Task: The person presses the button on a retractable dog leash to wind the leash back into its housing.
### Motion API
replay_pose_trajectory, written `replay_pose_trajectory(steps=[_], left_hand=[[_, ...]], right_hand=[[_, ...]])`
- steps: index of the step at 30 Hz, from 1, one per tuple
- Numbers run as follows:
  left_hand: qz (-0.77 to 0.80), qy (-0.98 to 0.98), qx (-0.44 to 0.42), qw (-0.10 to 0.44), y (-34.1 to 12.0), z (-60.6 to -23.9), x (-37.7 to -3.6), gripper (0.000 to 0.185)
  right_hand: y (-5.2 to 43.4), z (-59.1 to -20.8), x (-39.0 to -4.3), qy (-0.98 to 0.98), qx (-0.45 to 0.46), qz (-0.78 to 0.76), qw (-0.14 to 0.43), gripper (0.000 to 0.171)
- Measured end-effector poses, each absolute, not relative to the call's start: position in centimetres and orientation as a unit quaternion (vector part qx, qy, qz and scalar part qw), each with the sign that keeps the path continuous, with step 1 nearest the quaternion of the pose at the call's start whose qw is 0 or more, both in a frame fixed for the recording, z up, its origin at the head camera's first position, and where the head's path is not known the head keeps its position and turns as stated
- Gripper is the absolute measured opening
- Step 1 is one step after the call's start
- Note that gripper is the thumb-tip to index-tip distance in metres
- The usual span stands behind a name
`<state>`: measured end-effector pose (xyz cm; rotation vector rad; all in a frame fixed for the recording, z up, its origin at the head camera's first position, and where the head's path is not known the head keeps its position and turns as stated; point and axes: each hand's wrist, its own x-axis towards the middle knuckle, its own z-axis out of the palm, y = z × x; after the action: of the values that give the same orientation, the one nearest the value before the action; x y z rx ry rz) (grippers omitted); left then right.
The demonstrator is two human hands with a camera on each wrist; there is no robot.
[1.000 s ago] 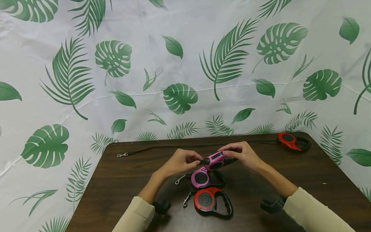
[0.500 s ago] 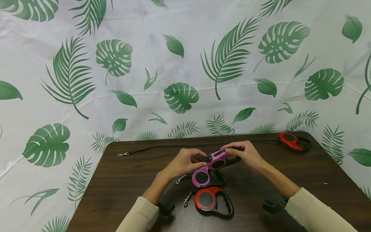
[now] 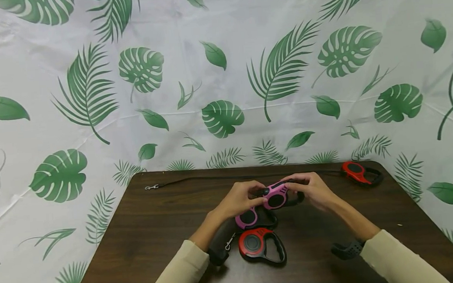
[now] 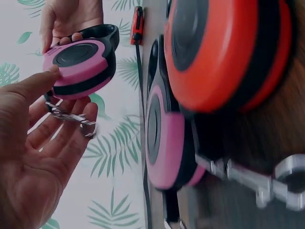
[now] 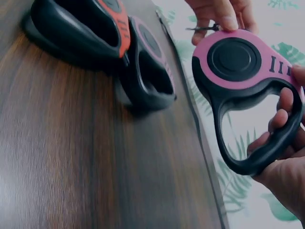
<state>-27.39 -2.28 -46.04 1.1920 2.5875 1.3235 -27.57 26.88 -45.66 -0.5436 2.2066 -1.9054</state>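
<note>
Both hands hold a pink and black retractable dog leash point(image 3: 276, 196) raised over the table. My left hand point(image 3: 243, 197) pinches the front end of its casing, thumb on the pink side and fingers beneath. A metal clip point(image 4: 71, 117) dangles against those fingers in the left wrist view. My right hand point(image 3: 312, 189) grips the black handle loop point(image 5: 259, 164), its fingers passing through the opening. Below lie a second pink leash point(image 3: 247, 219), partly hidden by my left hand, and a red leash point(image 3: 252, 243) just nearer to me.
Another red leash point(image 3: 355, 172) lies at the back right corner of the dark wooden table point(image 3: 315, 231). Its black cord point(image 3: 213, 177) stretches along the back edge to a metal clip point(image 3: 151, 187) at the left. Behind hangs a leaf-print cloth point(image 3: 186, 131).
Both hands have shifted a little to the right with the held pink leash. My left wrist and hand now cover more of the pink leash on the table, including its clip.
</note>
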Motion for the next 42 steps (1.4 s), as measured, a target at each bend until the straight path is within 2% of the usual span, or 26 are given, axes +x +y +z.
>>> replay_pose_trajectory(steps=[11, 23, 30, 37, 39, 42], left_hand=[[0.413, 0.844, 0.341, 0.017, 1.5, -46.6, -27.3, 0.033], [0.443, 0.845, 0.285, 0.091, 5.9, -47.7, -27.1, 0.033], [0.430, 0.855, 0.260, 0.127, 6.8, -48.2, -27.1, 0.037], [0.417, 0.863, 0.253, 0.134, 7.0, -48.3, -27.1, 0.043], [0.404, 0.869, 0.253, 0.132, 7.0, -48.3, -27.1, 0.046], [0.383, 0.878, 0.260, 0.122, 7.1, -48.4, -27.2, 0.048]], right_hand=[[30.8, -46.7, -28.3, 0.731, -0.134, -0.658, 0.123, 0.018], [34.8, -48.7, -29.0, 0.727, -0.100, -0.661, 0.154, 0.018], [35.8, -49.8, -28.8, 0.714, -0.098, -0.669, 0.181, 0.020], [35.9, -50.4, -28.6, 0.723, -0.086, -0.659, 0.189, 0.020], [35.9, -50.5, -28.6, 0.736, -0.082, -0.646, 0.186, 0.022], [35.6, -50.4, -28.5, 0.780, -0.068, -0.600, 0.166, 0.037]])
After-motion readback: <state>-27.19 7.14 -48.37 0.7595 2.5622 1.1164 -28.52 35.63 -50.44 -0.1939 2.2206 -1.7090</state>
